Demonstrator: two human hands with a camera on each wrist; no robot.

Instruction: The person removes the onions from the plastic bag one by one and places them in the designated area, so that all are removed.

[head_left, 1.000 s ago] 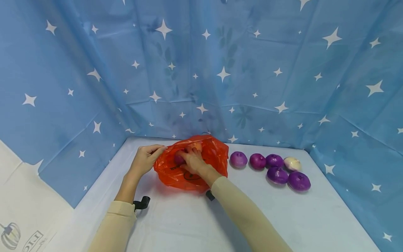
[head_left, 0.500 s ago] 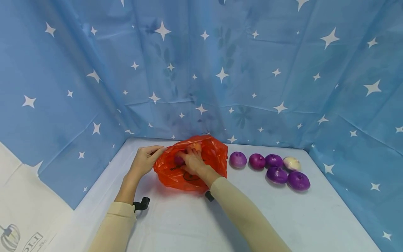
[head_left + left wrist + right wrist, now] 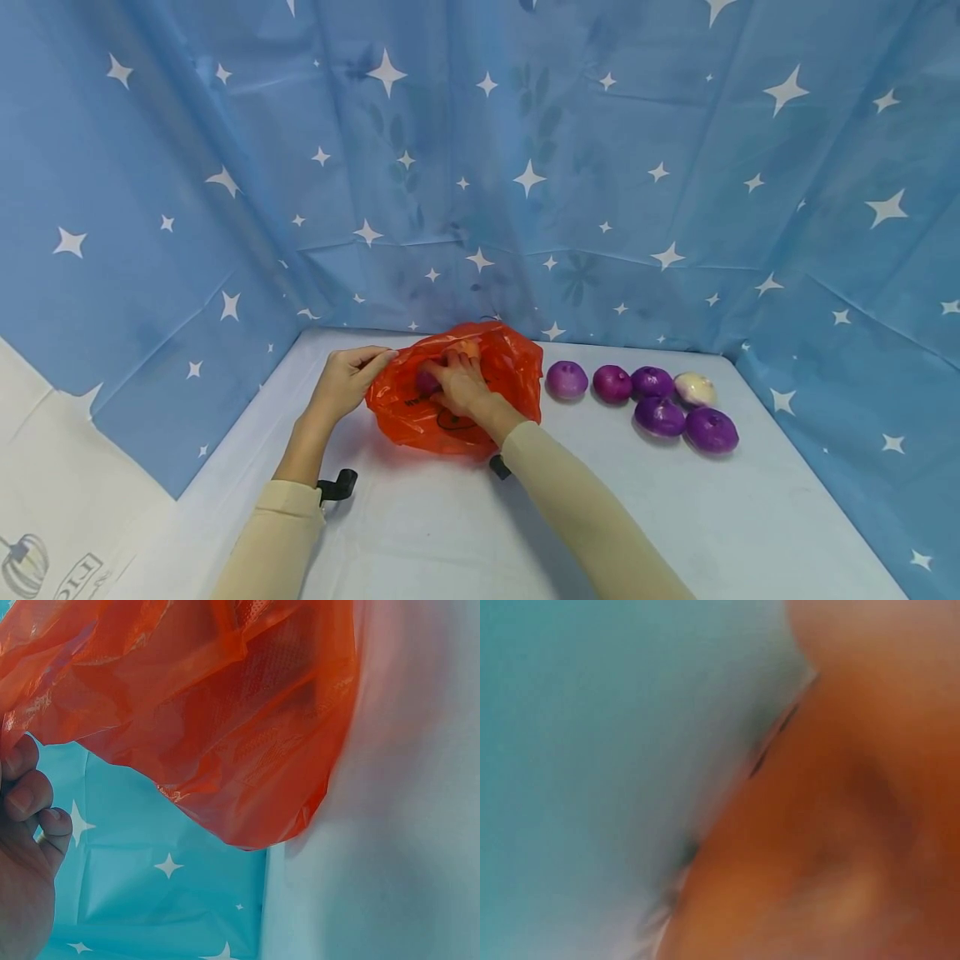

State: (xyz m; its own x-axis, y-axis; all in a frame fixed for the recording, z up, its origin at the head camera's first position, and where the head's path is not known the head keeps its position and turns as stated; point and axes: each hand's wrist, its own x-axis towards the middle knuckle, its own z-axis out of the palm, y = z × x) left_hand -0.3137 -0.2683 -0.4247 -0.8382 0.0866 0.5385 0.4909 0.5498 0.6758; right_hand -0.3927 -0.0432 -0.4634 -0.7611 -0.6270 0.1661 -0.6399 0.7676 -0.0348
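Observation:
A red plastic bag (image 3: 513,367) lies on the table with its mouth toward me. My left hand (image 3: 347,379) pinches the left edge of that mouth; in the left wrist view its curled fingers (image 3: 21,796) are at the bag's rim. Inside the opening, my right hand (image 3: 465,387) has thumb and fingers about a purple onion (image 3: 426,381). Another orange-yellow thing (image 3: 470,347) shows behind the right fingers, its kind unclear. The right wrist view is blurred, mostly orange-red plastic (image 3: 780,855).
Several purple onions (image 3: 567,380) and one white onion (image 3: 696,389) sit on the white-covered table (image 3: 420,533) right of the bag. A blue star-patterned curtain (image 3: 480,167) encloses the back and sides.
The onion inside the bag shifts very slightly at the right fingers. Both hands otherwise stay in place, and the onions on the table have not moved.

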